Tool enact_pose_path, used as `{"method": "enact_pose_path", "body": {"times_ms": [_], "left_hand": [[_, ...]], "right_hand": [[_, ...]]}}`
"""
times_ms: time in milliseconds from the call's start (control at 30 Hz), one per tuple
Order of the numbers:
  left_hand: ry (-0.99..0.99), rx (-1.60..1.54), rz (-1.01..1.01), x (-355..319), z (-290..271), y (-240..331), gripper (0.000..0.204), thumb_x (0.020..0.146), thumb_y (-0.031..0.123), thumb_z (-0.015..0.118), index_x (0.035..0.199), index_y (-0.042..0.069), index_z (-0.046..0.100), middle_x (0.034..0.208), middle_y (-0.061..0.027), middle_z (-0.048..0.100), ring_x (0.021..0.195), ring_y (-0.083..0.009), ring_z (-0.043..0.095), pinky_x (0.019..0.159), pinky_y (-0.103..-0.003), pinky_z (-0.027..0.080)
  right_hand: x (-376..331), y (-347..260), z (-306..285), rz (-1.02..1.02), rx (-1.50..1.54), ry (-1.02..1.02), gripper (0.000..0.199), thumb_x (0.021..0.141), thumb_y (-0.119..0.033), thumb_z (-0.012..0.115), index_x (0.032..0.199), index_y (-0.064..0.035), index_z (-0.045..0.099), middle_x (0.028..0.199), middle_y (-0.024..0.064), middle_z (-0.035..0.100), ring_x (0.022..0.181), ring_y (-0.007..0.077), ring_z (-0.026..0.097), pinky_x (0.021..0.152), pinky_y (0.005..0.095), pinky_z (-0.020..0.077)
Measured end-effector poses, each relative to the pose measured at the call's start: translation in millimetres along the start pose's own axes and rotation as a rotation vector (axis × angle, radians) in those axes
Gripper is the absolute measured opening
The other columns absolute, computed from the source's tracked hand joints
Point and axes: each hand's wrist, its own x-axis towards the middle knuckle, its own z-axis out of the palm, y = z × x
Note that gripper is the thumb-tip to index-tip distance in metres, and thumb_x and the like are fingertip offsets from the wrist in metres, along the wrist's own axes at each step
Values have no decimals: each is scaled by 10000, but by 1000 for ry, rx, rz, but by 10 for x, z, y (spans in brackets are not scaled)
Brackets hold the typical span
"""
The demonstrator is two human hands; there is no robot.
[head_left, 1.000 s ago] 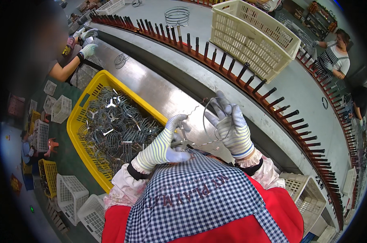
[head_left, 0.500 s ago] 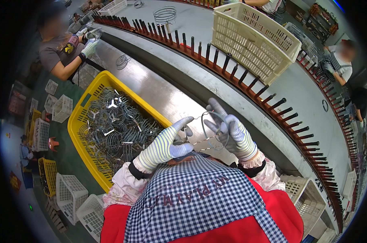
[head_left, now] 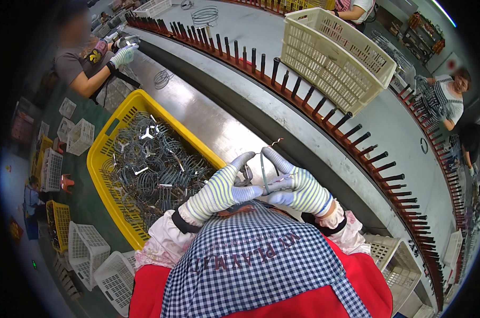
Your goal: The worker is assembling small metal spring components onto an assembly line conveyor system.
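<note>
A coil of grey-green wire [head_left: 263,170] is held between both gloved hands above the metal worktop, seen nearly edge-on. A thin copper-coloured wire end sticks up past my right fingertips. My left hand [head_left: 218,192] grips the coil's left side between thumb and fingers, and a small metal piece shows at its fingertips. On the other side my right hand [head_left: 305,191] pinches the coil, with index finger and thumb closed around it. Just left of my left hand stands a yellow basket [head_left: 192,139], heaped with similar wire coils [head_left: 155,164], some with silver three-armed brackets.
Beyond the metal worktop [head_left: 197,119] runs a curved rail of upright black pegs [head_left: 314,100]. A cream crate [head_left: 330,63] stands behind it. One loose coil [head_left: 163,79] lies on the worktop near a co-worker [head_left: 86,63] at left. White crates [head_left: 86,244] stand on the floor.
My right hand's raised, spread fingers have come down and closed on the coil. The coil has turned from showing its round face to nearly edge-on. My left hand keeps its grip.
</note>
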Motion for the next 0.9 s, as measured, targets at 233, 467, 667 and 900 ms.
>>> {"method": "enact_pose_path", "body": {"times_ms": [233, 467, 667, 900], "left_hand": [[-63, 15, 58, 2, -15, -18, 951, 745, 175, 823, 1486, -10, 256, 1165, -132, 549, 1004, -179, 595, 873, -285, 491], [-56, -241, 35, 16, -44, -150, 924, 778, 183, 799, 1501, 11, 250, 1262, -152, 531, 999, -188, 613, 852, -279, 502], [143, -496, -92, 2, -60, -98, 829, 863, 571, 626, 1441, 31, 375, 949, -45, 536, 577, -92, 427, 480, -206, 314], [57, -897, -75, 163, -52, -243, 670, 900, 601, 559, 1301, 65, 527, 960, -53, 608, 546, -106, 482, 425, -198, 333]], "right_hand": [[36, 9, -68, 2, -84, -47, 320, 744, -229, 830, 1017, -92, 737, 1587, 178, 236, 1434, 298, 303, 1095, 342, 340], [93, -13, -133, 48, 146, -52, 361, 838, -381, 736, 1072, -108, 705, 1570, 224, 240, 1436, 355, 292, 1127, 387, 292], [-116, 147, -366, 94, 176, 481, 521, 905, -390, 661, 1277, -32, 588, 1378, 156, 535, 1288, 263, 483, 1079, 381, 365], [-61, 241, 0, 118, 6, 431, 671, 759, -326, 815, 1312, -31, 574, 1300, 145, 603, 1244, 248, 545, 1058, 348, 407]]}}
